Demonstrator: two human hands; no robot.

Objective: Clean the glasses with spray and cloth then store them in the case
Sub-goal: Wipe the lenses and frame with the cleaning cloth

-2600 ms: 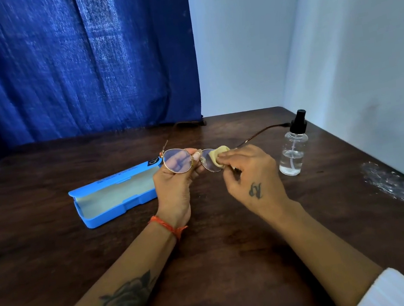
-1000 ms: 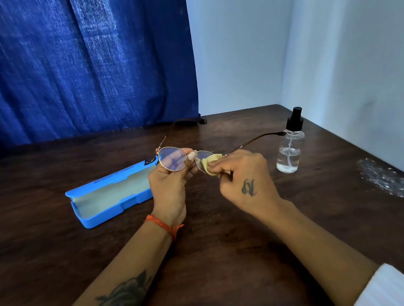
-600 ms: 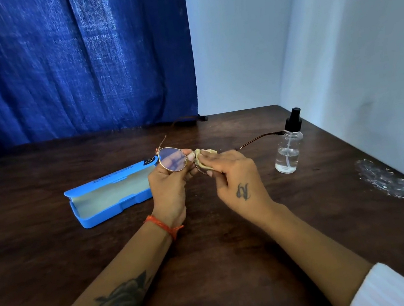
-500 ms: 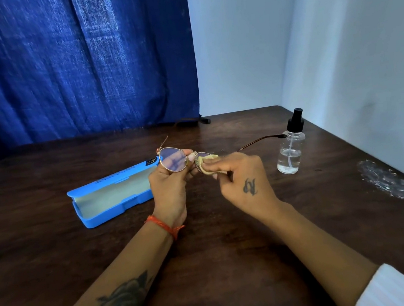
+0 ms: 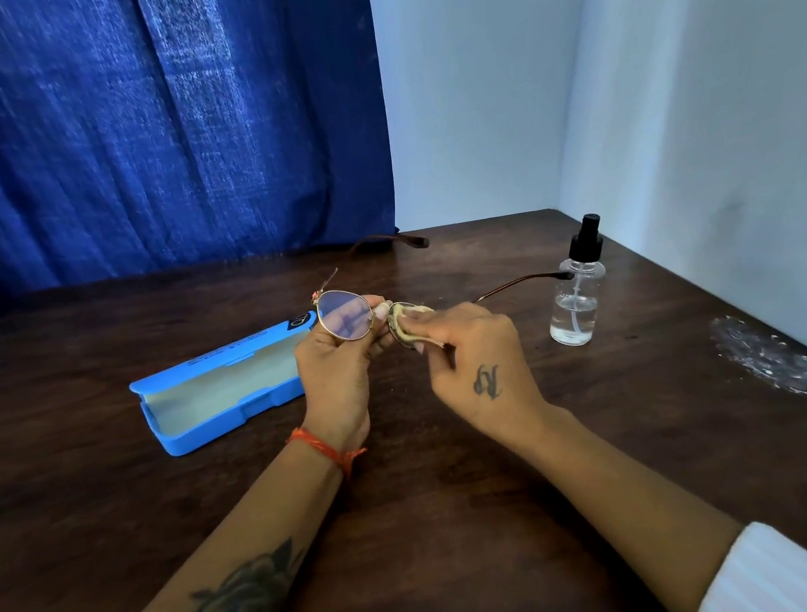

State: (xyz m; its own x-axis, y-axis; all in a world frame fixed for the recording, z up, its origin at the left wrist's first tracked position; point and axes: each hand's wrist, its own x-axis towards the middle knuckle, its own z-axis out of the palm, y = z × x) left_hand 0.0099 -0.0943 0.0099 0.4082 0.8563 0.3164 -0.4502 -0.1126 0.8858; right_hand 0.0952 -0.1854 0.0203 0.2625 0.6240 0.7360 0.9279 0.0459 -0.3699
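My right hand [image 5: 477,363] has slid the cloth [image 5: 406,323] across the lens, fingers pinching it; my left hand [image 5: 335,367] grips the glasses [image 5: 343,314] above the dark wooden table's [image 5: 423,536] middle, blue curtain [image 5: 132,126] behind.

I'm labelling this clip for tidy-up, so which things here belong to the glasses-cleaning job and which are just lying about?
Part of the job:
glasses in the left hand
cloth in the right hand
spray bottle
open blue case

Just lying about:
crumpled clear plastic
dark cord by the curtain
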